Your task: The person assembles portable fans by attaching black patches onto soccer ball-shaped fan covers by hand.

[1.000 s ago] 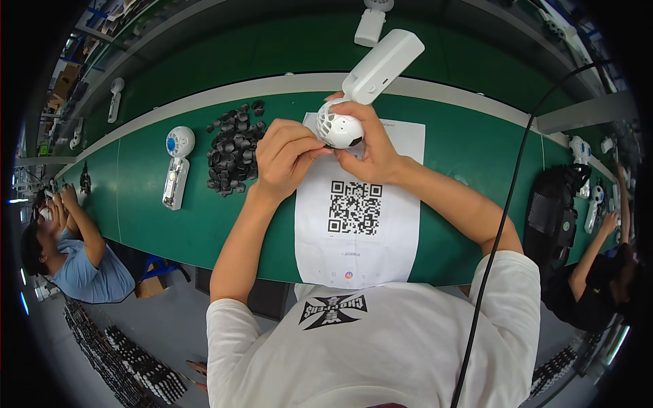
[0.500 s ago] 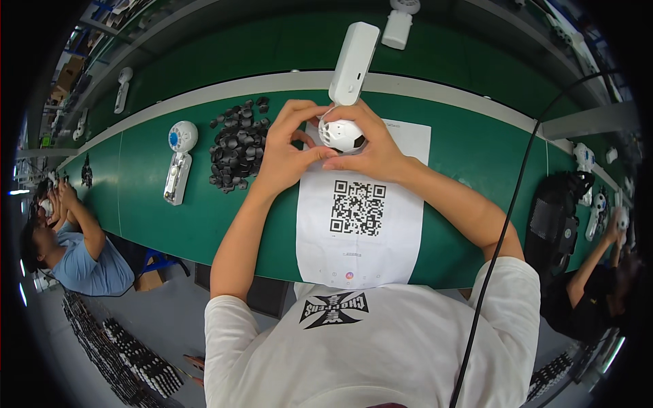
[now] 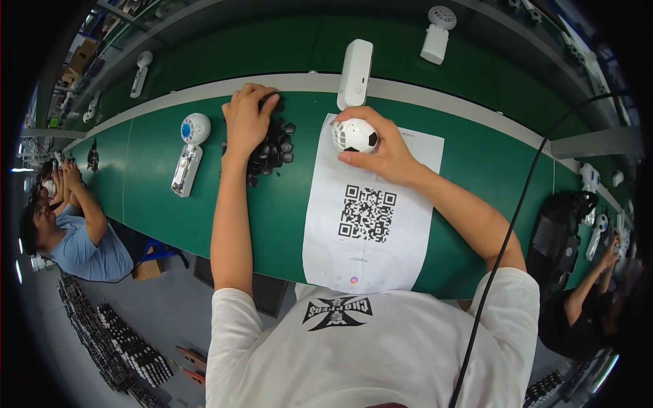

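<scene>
White handheld fan held upright over the white sheet on the green counter: round grille head low in right hand, grip closed around it, handle's long axis pointing away. Left hand leftward, fingers spread flat on pile of small black parts, holding nothing discernible. Second fan lying farther left.

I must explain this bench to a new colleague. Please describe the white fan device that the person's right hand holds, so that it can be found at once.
Start at the long green workbench and find the white paper sheet with a square black code lying on it. Above the sheet's far end, the right hand grips a white handheld fan with a round grilled head. Unlike the other white fans, this one is lifted off the surface, not lying on it.
</scene>
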Tool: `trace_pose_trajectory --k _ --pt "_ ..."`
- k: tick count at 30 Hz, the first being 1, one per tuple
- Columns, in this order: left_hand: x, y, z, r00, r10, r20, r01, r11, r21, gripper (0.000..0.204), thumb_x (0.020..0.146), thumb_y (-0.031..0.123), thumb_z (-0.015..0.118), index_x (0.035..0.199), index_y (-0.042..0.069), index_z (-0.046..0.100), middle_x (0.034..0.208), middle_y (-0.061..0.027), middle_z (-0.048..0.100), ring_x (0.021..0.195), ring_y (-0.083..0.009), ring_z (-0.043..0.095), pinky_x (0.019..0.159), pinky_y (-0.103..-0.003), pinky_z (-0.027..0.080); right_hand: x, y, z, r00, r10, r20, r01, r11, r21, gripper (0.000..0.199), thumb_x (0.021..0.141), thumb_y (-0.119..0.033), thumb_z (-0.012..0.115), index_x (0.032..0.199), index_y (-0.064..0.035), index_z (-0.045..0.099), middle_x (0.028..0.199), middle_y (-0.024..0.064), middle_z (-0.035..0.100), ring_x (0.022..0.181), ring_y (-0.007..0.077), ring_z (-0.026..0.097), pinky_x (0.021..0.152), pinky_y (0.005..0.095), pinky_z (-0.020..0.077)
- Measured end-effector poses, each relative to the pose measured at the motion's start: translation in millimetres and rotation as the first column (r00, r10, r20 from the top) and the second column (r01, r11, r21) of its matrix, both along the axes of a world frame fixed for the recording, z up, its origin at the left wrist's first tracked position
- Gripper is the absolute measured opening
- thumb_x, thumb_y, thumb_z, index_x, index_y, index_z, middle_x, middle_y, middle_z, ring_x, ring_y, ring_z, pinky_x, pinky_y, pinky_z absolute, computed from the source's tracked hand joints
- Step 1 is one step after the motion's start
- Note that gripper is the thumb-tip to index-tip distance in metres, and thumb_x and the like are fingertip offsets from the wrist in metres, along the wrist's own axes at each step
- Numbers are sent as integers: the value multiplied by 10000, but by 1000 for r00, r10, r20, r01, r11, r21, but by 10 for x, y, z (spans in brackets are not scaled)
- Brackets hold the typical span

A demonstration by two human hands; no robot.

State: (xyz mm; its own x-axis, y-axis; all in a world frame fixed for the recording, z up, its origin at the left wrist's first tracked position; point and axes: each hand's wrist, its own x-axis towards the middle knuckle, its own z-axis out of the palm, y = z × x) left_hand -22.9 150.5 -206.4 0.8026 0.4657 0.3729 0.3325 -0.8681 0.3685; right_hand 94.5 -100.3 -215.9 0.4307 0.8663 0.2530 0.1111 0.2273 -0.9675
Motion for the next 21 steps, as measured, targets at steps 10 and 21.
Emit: trace_pose_trajectory --k 10,21 --pt "-41 -398 155 887 -281 367 296 955 14 155 676 127 827 740 78 693 747 -7 662 788 -213 599 784 -364 402 30 -15 -76 978 -105 183 97 994 50 541 753 -46 797 1223 -155 552 1227 113 511 1145 286 543 937 378 472" --pt "-43 -882 212 693 -602 397 603 786 138 280 575 57 863 809 67 709 844 -24 665 799 -229 537 661 -333 442 7 -6 -81 905 -237 353 192 968 159 536 739 23 763 1204 -167 577 1319 159 463 1222 327 506 959 405 490"
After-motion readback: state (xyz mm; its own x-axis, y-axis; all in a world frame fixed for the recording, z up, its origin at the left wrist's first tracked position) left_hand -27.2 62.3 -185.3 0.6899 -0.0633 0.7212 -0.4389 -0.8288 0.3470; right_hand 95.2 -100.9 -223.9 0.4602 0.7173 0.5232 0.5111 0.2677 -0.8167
